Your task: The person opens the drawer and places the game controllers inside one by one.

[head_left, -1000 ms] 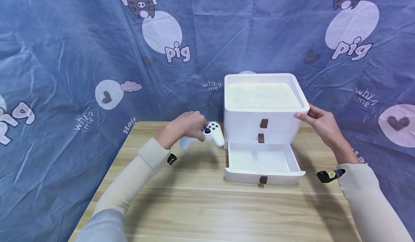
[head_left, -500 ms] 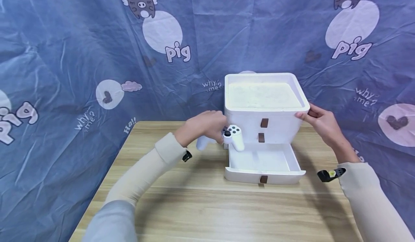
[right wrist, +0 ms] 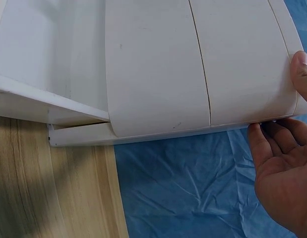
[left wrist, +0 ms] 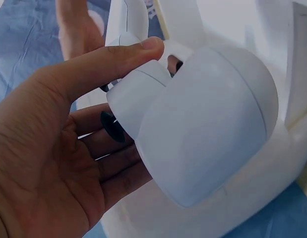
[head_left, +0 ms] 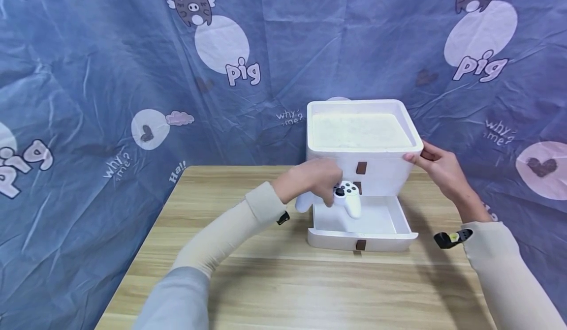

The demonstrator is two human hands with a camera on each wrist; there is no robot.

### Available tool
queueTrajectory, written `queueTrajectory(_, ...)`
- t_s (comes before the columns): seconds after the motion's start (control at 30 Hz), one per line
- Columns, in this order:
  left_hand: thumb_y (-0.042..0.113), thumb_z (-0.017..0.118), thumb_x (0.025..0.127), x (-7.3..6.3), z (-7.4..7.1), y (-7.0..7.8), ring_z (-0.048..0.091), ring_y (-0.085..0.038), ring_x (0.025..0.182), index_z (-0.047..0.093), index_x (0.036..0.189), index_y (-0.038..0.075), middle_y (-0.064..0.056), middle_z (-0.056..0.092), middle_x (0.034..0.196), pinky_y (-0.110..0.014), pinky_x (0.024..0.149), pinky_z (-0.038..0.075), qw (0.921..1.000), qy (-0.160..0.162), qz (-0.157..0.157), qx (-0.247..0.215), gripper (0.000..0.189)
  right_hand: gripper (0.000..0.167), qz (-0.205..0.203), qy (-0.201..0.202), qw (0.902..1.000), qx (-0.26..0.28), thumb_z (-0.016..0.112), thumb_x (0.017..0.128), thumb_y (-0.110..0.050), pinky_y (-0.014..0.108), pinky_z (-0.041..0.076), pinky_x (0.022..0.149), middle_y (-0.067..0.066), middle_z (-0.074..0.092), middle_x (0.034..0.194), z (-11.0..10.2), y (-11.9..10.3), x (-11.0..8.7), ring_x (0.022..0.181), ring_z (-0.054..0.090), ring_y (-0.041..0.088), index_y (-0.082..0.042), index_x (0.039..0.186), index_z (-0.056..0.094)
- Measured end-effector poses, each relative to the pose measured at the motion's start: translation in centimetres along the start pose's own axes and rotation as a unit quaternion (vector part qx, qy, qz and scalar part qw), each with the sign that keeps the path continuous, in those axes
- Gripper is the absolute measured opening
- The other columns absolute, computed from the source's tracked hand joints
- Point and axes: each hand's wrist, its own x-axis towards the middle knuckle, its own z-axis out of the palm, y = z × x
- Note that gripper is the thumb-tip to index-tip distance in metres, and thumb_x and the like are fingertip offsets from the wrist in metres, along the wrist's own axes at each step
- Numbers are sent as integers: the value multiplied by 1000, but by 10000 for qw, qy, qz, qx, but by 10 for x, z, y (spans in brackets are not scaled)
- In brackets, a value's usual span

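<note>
A white game controller (head_left: pixel 353 205) with black thumbsticks hangs over the pulled-out bottom drawer (head_left: pixel 381 215) of a white drawer unit (head_left: pixel 385 172). My left hand (head_left: pixel 316 176) grips it by the middle from above. The left wrist view shows the thumb on one side of the controller (left wrist: pixel 208 124) and the fingers on the other. My right hand (head_left: pixel 443 170) holds the unit's upper right front corner, thumb on the front face. In the right wrist view its fingers (right wrist: pixel 262 148) lie against the side wall.
The two upper drawers are closed, each with a brown pull tab (head_left: pixel 361 167). A shallow tray (head_left: pixel 361 131) tops the unit. Under everything is a wooden table (head_left: pixel 283 290), and a blue printed cloth (head_left: pixel 266 35) hangs behind it.
My left hand has carried the controller rightward, from beside the unit to above the open drawer. The right hand and the drawer unit stay where they were.
</note>
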Motion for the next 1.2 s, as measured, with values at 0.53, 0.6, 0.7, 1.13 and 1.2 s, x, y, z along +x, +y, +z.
queueTrajectory(0.53,33,88,83,57,20,43,60,-9,85,70,106,21,10,66,98,-23,72,50,9984,-519,-196,98,32,76,21,20,9998,175,76,100,-35,2,43,83,-45,62,101,1,0,4,97,59,-22,-6,162,41)
queueTrajectory(0.6,35,88,84,63,24,46,60,-9,86,71,108,22,10,66,99,-23,72,50,9983,-509,-191,186,33,76,24,15,9998,177,76,101,-34,2,43,83,-45,61,100,1,0,5,97,59,-23,-6,162,41)
queueTrajectory(0.7,36,87,84,70,32,50,58,-8,85,70,106,22,10,65,98,-21,70,49,9981,-456,-79,409,30,76,18,8,9998,188,76,101,-33,2,44,82,-44,62,101,1,1,6,97,59,-22,-6,162,40)
queueTrajectory(1.13,36,86,89,89,69,53,59,-6,89,72,119,22,11,69,109,-19,80,52,9975,-407,14,573,36,75,-23,38,9998,213,76,101,-32,3,44,81,-44,63,102,2,3,0,97,60,-23,-5,162,41)
queueTrajectory(1.2,36,86,89,90,73,53,61,-6,89,72,120,22,11,70,111,-19,82,54,9972,-445,-2,598,37,75,-3,50,9998,192,76,101,-33,3,43,81,-45,63,101,3,3,0,96,60,-23,-6,162,42)
